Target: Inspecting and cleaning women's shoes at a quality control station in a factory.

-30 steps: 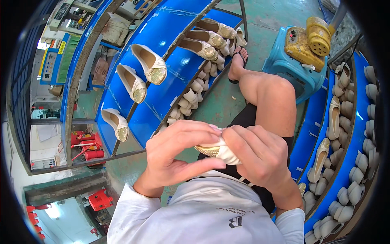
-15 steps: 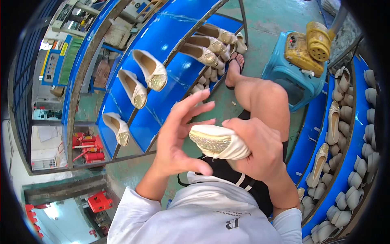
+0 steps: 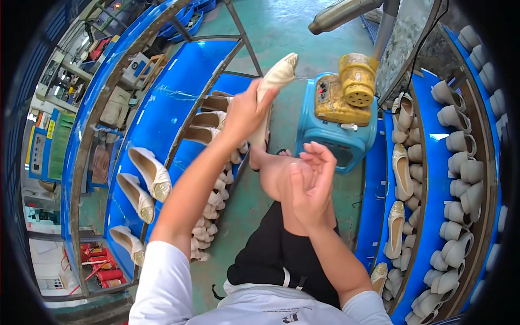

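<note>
My left hand reaches forward, wrapped round a cream flat shoe whose glittery gold toe points up and away. Behind the hand, the shoe's heel part is mostly hidden. My right hand is raised above my bent knee, palm turned inward, fingers loosely curled and apart, with nothing in it. Ahead of it a yellow heat blower with a round slotted nozzle rests on a blue plastic stool. A metal pipe hangs beyond the blower.
To the left, a blue shelf rack carries several cream flats with gold toes. Another rack on the right holds gold-toed flats and rows of pale grey-beige shoes. Green floor lies between.
The shoe has passed from my right hand to my left, which has swung forward with it. My right hand has let go and opened. The view has turned to the right.
</note>
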Tool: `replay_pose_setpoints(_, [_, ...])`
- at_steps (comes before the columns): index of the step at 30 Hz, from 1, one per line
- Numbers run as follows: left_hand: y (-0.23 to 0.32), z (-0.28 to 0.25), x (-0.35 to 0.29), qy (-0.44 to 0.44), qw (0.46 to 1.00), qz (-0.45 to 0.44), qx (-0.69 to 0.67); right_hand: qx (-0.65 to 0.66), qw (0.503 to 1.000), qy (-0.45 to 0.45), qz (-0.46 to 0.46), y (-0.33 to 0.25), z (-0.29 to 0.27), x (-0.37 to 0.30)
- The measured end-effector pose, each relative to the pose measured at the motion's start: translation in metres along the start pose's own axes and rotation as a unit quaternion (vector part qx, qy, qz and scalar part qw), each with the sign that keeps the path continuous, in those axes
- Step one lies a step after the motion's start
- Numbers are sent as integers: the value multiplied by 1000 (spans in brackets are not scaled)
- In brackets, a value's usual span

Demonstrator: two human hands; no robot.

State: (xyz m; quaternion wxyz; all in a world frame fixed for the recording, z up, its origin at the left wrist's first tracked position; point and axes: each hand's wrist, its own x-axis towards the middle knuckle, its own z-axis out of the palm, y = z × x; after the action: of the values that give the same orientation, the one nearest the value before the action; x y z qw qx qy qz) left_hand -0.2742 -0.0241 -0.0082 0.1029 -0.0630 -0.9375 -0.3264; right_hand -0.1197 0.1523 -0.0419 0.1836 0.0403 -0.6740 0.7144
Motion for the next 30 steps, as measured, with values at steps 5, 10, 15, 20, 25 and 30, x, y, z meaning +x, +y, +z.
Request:
replay_pose_setpoints(5, [-6, 29, 93, -31, 987, 0, 156, 25, 999, -1, 26, 6, 5, 11])
replay_pose_setpoints(10, [1, 43, 132, -32, 983, -6, 180, -2, 1000, -7, 18, 5, 8, 17])
replay_pose_setpoints(15, [5, 44, 135, -25, 985, -5, 171, 3, 999, -21, 31, 10, 3, 16])
replay_pose_setpoints(20, [8, 25, 86, -14, 995, 1, 95, 39, 998, -33, 30, 9, 0, 17])
replay_pose_setpoints(25, [37, -32, -63, -64, 994, 53, -65, 192, 978, 70, 33, -12, -17, 31])
replay_pose_setpoints(30, [66, -87, -189, -117, 987, 52, -99, 90, 970, -217, -69, -64, -60, 28])
